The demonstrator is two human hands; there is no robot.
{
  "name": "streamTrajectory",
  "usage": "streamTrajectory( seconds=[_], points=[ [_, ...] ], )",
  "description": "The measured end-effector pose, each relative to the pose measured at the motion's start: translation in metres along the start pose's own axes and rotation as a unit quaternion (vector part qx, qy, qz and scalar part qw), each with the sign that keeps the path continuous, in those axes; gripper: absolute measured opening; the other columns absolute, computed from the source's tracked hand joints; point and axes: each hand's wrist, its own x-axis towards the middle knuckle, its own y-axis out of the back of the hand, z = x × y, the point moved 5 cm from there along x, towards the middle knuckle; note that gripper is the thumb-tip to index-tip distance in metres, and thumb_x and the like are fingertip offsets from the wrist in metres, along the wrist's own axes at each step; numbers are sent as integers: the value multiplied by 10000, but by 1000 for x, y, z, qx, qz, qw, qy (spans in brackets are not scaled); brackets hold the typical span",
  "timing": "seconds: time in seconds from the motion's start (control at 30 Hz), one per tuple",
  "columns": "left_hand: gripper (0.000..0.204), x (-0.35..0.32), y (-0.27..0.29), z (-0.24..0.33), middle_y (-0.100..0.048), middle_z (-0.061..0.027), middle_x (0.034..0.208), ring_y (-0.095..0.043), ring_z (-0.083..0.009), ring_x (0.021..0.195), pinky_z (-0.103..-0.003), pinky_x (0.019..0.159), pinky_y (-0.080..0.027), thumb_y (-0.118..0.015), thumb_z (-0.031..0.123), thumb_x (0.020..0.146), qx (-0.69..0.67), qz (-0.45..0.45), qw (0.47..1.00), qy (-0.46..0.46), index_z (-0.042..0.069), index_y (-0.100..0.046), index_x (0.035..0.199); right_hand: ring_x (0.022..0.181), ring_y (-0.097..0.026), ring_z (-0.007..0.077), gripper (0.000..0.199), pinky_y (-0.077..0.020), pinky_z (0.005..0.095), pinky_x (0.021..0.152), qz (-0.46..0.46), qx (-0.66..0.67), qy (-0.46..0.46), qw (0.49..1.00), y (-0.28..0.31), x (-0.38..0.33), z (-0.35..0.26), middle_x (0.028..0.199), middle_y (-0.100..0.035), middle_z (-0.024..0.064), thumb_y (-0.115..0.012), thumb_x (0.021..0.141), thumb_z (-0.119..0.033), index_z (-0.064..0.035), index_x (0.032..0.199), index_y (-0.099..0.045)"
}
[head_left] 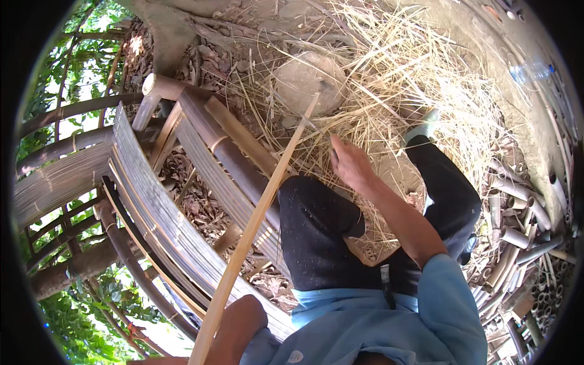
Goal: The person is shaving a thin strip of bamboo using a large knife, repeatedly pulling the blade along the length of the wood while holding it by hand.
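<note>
While I scan from the left, I see the stack of split bamboo slats [152, 207] lying across a rough frame of bamboo poles [225, 146], well off the ground and beside my knees. My left hand [240, 322] sits low in the picture, and its fingers are wrapped around the near end of the long bamboo strip [255, 219]; I judge the grip closed, though the fingertips themselves are hidden under the strip. That strip runs up and to the right, crossing the slats and my dark trouser knee, and its far tip [316, 100] rests against a rounded stone [307, 82] in the dry shavings [389, 73]. My right hand [351, 164] hovers just beside the strip's upper part, fingers curled together around what looks like a small dark blade or handle; I cannot tell which. To work this well, I would keep the left hand firm so the strip does not twist, brace the tip on the stone, and draw the right hand along the grain, away from my knee. Further right lie cut bamboo tubes [517, 237].
</note>
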Motion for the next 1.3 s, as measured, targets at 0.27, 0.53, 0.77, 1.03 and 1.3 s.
streamTrajectory(
  seconds=[0.27,0.53,0.77,1.03,1.3],
  points=[
    [448,-57,-33,-90,-505,6,798,-575,-166,706,-332,632,-456,-355,543,1067,33,-137,987,76,149,-513,924,759,-662,379,388,-535,486,704,13,-34,-95,995,-35,84,127,864,-669,198,-628,981,-243,-48,1293,-503],
    [363,-72,-45,-128,-441,-4,689,-427,-81,396,-198,315,-352,-340,363,1086,63,-11,998,10,100,-457,865,650,-682,381,355,-531,478,581,47,-26,-106,993,-15,65,148,762,-676,181,-687,954,-283,-26,1136,-524],
    [284,-72,-66,-154,-374,15,561,-305,-43,347,-195,268,-306,-383,256,1042,29,-156,982,104,83,-429,821,669,-683,373,356,-536,450,606,59,37,-123,990,-17,50,169,803,-678,197,-691,956,-258,-16,1173,-547],
    [297,-103,-78,-174,-382,6,577,-335,-62,386,-212,296,-323,-408,301,1026,-16,-107,990,91,91,-434,817,640,-705,293,428,-568,403,590,129,120,-71,982,5,96,153,840,-712,149,-682,955,-209,-90,1339,-536],
    [287,-120,-83,-187,-381,4,597,-338,-76,420,-224,320,-327,-440,308,1001,-13,-123,985,118,101,-429,804,562,-683,276,325,-539,378,460,229,94,75,966,-11,109,146,745,-668,148,-729,917,-196,-14,1078,-514]
  ],
)
